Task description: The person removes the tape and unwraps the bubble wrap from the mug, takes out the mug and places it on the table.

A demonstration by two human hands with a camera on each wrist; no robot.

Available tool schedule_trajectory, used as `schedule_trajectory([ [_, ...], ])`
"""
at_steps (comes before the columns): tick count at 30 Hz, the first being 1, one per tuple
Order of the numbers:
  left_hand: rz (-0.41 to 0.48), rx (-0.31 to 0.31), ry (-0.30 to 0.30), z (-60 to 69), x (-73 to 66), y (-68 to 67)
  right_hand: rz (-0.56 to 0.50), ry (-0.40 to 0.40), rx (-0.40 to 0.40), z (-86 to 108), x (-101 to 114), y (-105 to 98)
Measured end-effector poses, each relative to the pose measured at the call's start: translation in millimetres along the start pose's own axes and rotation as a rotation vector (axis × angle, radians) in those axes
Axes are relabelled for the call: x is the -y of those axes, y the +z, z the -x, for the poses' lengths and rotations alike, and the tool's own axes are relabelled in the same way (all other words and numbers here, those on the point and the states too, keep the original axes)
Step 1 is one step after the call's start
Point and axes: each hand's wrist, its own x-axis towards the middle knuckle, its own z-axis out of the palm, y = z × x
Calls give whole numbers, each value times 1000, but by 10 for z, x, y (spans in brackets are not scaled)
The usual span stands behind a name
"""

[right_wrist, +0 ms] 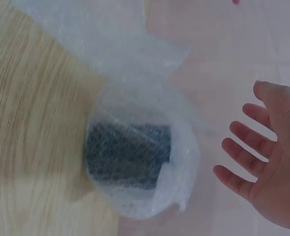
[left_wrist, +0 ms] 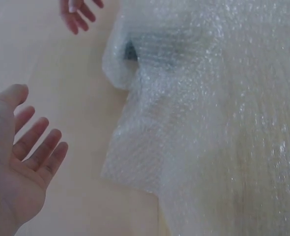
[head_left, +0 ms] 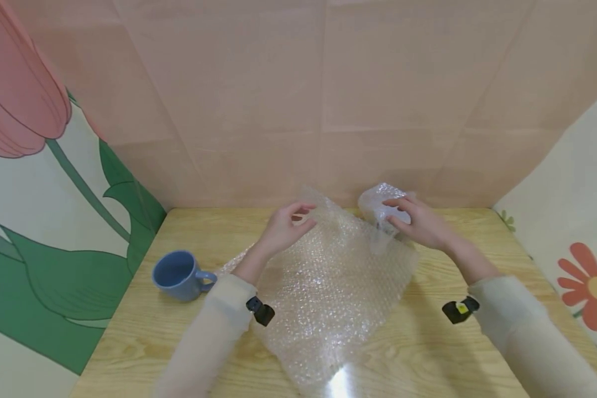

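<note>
A sheet of bubble wrap [head_left: 328,276] lies spread across the middle of the table. At its far right corner sits a bubble-wrapped bundle [head_left: 382,204], and a dark blocky shape [right_wrist: 128,155] shows through its layers; its kind cannot be made out. My right hand [head_left: 420,221] hovers by that bundle with fingers loosely bent, and in the right wrist view a gap separates the fingers [right_wrist: 243,152] from the plastic. Over the sheet's far left part is my left hand [head_left: 287,226], relaxed and holding nothing. The left wrist view shows this hand [left_wrist: 22,162] apart from the sheet.
A blue mug [head_left: 181,276] stands upright left of the sheet, its handle close to my left sleeve [head_left: 224,315]. Behind the wooden table [head_left: 457,342] rises a plain pinkish cloth backdrop [head_left: 254,99]. Flower-printed panels [head_left: 584,221] stand at both sides.
</note>
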Motion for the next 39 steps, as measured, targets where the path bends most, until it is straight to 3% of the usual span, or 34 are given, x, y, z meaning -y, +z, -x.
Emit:
schedule_trajectory([
  [14, 122, 4, -42, -216, 44, 235, -67, 128, -33, 68, -423, -51],
  [22, 139, -9, -124, -331, 52, 406, -139, 189, 17, 94, -610, -90],
  [29, 177, -24, -179, -431, 31, 612, -162, 301, 2, 152, -695, -108],
  [39, 218, -59, -221, -518, 19, 898, -230, 378, 7, 213, -822, -66],
])
